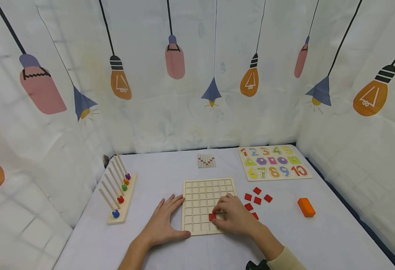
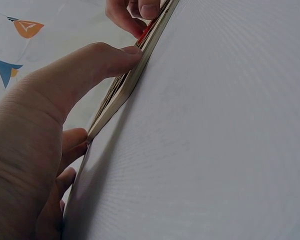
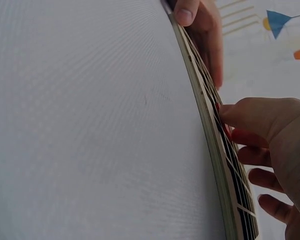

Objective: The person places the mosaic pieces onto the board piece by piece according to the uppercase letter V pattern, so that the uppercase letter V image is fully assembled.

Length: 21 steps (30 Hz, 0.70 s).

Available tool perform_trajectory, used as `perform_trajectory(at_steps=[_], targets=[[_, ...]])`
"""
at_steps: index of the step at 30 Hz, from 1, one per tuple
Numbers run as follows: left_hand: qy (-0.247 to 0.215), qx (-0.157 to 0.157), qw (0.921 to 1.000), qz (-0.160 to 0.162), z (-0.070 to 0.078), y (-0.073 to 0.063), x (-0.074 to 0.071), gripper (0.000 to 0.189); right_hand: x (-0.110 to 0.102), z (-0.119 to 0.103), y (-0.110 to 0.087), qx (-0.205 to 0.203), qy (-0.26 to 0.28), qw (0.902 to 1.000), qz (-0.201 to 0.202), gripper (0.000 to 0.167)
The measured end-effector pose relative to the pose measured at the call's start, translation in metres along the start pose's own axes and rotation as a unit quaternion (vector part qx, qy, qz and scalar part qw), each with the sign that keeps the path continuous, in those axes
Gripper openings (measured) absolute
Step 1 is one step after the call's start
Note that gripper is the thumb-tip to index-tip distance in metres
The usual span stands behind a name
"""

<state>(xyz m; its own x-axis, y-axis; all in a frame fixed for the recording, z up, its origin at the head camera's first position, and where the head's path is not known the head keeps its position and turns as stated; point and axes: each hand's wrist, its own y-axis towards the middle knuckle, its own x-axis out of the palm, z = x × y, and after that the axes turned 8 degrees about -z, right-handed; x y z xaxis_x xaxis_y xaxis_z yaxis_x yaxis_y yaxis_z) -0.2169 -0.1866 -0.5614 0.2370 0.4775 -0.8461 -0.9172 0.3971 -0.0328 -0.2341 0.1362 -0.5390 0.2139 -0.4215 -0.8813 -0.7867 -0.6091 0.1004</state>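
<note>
A wooden grid board [image 1: 192, 210] lies flat on the white-covered table. My left hand [image 1: 163, 222] rests against its left side, fingertips at the edge and thumb at the near left corner. Over the board's lower right part, my right hand [image 1: 237, 216] pinches a red square tile [image 1: 212, 217] between thumb and fingers. The tile is at a grid cell; whether it is fully seated I cannot tell. In the right wrist view the thumb [image 3: 240, 114] touches the tile's edge. Several loose red tiles [image 1: 257, 200] lie right of the board.
A small pattern card [image 1: 206, 161] lies behind the board. At the back right is a number-and-shape puzzle [image 1: 275, 163]. An orange block [image 1: 306, 207] sits on the right. A peg stand [image 1: 130, 195] with coloured beads stands on the left. Printed cloth walls [image 1: 197, 123] enclose the table.
</note>
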Motion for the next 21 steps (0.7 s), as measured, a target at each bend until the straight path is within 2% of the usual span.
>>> perform_trajectory(at_steps=[7, 21], targets=[[-0.002, 0.002, 1.0, 0.001, 0.0, 0.0, 0.0, 0.128, -0.002, 0.0, -0.002, -0.005, -0.006, 0.9999, 0.007, 0.017], [-0.001, 0.005, 1.0, 0.002, 0.0, -0.001, -0.001, 0.127, -0.01, 0.011, -0.02, -0.001, -0.006, 0.9994, 0.033, 0.025]])
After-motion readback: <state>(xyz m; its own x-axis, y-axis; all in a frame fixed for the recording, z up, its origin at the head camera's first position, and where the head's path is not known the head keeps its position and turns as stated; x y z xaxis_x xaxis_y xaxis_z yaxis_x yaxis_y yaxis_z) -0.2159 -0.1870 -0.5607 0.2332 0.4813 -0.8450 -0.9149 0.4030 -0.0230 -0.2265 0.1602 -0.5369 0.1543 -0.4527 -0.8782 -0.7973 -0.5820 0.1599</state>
